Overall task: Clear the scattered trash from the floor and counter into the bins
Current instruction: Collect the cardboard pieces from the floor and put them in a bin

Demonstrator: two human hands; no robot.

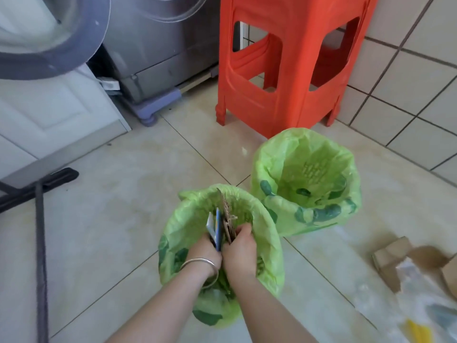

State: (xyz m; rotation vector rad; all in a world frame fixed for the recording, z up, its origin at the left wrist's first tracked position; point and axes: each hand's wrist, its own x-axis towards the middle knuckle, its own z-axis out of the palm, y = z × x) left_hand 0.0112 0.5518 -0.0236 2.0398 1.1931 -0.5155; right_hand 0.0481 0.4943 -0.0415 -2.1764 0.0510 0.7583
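Note:
Two bins lined with green plastic bags stand on the tiled floor. Both my hands are over the mouth of the near bin [269,246]. My left hand [204,253], with a metal bangle on the wrist, grips flat blue and white packaging [214,227]. My right hand [241,248] grips a torn piece of brown cardboard [226,216] that stands upright inside the bin's rim. The far bin [306,184] stands just behind to the right, its liner holding no trash that I can see.
An orange plastic stool [291,60] stands behind the far bin by the tiled wall. A brown cardboard box [393,261], clear plastic wrap and a yellow scrap [418,330] lie on the floor at right. A dark mop handle [40,256] lies at left near a washing machine [158,45].

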